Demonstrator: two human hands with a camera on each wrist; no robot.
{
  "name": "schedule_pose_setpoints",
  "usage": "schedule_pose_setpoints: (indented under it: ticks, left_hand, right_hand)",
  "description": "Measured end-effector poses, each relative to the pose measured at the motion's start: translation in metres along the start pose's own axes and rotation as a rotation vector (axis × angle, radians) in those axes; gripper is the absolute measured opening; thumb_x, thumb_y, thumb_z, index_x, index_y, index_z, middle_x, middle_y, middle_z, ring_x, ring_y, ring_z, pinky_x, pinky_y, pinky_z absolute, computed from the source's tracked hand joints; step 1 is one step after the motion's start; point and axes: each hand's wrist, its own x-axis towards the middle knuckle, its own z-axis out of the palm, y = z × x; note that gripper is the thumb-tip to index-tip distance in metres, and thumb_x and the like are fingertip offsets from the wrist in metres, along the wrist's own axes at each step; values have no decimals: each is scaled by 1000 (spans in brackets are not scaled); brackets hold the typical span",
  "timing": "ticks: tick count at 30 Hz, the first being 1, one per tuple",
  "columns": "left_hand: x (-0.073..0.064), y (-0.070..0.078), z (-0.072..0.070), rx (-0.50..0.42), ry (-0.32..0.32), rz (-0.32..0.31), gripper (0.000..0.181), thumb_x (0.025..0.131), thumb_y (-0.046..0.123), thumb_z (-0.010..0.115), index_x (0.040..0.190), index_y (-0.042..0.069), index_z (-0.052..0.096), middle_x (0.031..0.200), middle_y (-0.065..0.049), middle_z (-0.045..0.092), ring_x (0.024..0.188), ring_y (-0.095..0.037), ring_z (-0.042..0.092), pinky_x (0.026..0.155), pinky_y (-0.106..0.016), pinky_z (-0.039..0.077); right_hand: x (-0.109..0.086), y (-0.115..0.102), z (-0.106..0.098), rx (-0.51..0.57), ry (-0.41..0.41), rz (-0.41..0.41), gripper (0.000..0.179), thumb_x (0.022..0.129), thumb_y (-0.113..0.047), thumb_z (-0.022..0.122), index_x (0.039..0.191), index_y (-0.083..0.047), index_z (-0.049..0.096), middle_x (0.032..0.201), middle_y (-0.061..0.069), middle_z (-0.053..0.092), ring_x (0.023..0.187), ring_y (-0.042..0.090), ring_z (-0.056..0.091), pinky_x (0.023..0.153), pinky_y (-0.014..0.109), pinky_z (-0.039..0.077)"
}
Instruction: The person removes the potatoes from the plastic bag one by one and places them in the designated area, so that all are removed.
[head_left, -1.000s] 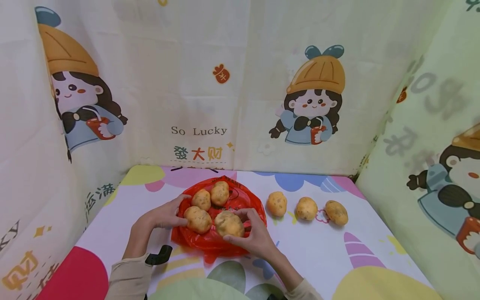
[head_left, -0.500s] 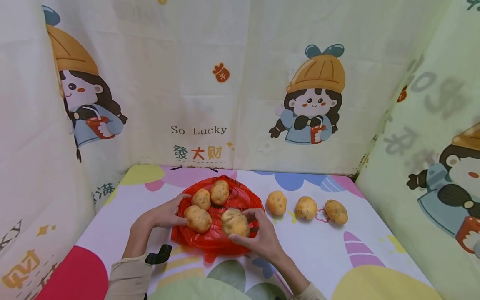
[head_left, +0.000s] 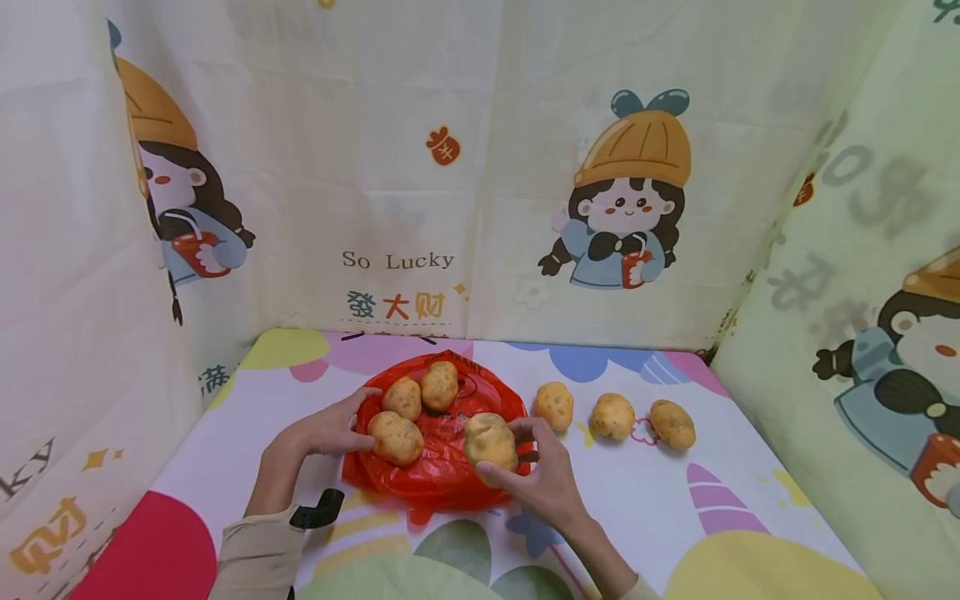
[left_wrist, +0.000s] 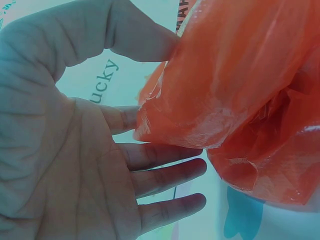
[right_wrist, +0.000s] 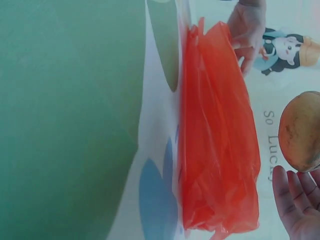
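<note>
My right hand [head_left: 547, 475] holds a large potato [head_left: 490, 446] between thumb and fingers, over the right part of a red plastic bag [head_left: 450, 492]. The right wrist view shows that potato [right_wrist: 302, 131] apart from the bag [right_wrist: 220, 135]. My left hand [head_left: 322, 429] is at the bag's left rim. Its thumb and index finger pinch the film of the bag [left_wrist: 215, 85] in the left wrist view, the other fingers stretched out below. Inside the spread bag lie three potatoes: a front one [head_left: 395, 438], a smaller one [head_left: 402, 399] and a back one [head_left: 439, 386].
To the right of the bag three more potatoes stand in a row on the patterned tablecloth: one near the bag [head_left: 553, 407], a middle one [head_left: 613, 417] and a far right one [head_left: 672, 425]. Printed cloth curtains [head_left: 495, 208] enclose the table at the back and sides.
My right hand has moved to the right with its potato, from beside the front potato to over the bag's right side. My left hand stays at the rim. The left curtain has shifted rightward.
</note>
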Motion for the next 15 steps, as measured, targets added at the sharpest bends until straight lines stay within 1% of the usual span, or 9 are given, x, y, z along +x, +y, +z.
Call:
schedule_pose_setpoints:
  ticks: [5,9,13,15]
  left_hand:
    - [1,-1,-1,-6,-1,4,84,82,23,75,151,1,32,152,-26,42,134,-41,44,112,-66,36]
    - [2,-3,-1,-8,-7,2,85,82,24,75,151,2,32,152,-25,41,135,-42,43,112,-66,36]
    - [1,-4,0,-9,-11,-12,86,81,24,77,152,3,32,153,-26,40,136,-43,42,111,-66,38]
    - [1,-4,0,-13,-12,-21,88,81,24,78,152,3,31,153,-26,40,135,-43,42,110,-65,40]
  right_hand:
    - [0,6,-8,5,58,17,50,75,-32,91,112,-16,62,99,-4,63,90,14,60,71,30,59]
    - [-1,11,-15,16,91,44,48,76,-30,91,112,-14,63,97,-1,64,88,14,61,70,33,60]
    - [-2,15,-21,-5,116,82,46,77,-29,89,112,-12,63,96,-1,65,88,15,61,72,35,61]
    - [-2,16,-24,-22,128,103,46,78,-29,89,111,-12,63,96,-1,65,88,15,61,72,34,60]
